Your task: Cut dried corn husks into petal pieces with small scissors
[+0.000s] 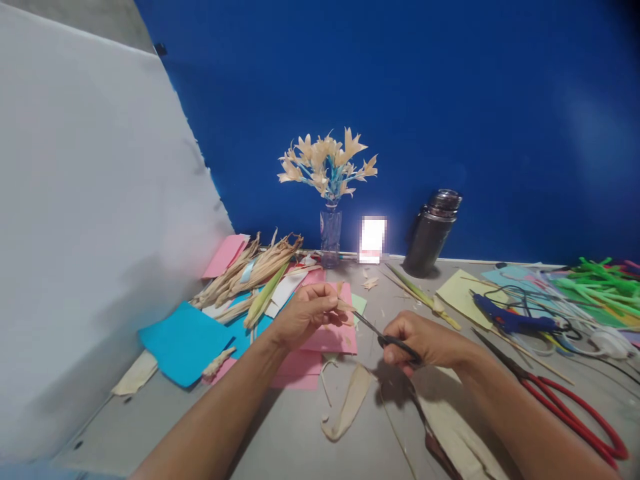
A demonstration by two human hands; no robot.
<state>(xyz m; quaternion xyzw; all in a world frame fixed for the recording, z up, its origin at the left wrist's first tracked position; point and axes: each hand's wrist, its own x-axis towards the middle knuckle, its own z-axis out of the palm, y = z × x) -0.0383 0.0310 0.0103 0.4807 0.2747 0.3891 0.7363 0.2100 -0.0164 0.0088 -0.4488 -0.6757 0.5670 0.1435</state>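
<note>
My left hand (316, 310) pinches a small pale piece of dried corn husk (345, 306) above the pink paper (327, 341). In my right hand (411, 340) is a pair of small dark-handled scissors (370, 325), fingers wrapped round the handles. The blades point left and their tips meet the husk piece; whether they are closed on it I cannot tell. Below the hands, a curled strip of husk (350, 407) lies on the grey table (295, 437). A wider pale husk sheet (457, 417) lies under my right forearm, partly hidden by it.
Husk flowers (327, 160) stand in a clear bottle (331, 237) at the back, near a dark thermos (434, 233). Bundled husks (250, 273) and blue paper (186, 341) lie left. Right are red-handled scissors (555, 397), a blue glue gun (515, 317) with its cord and green stems (595, 283).
</note>
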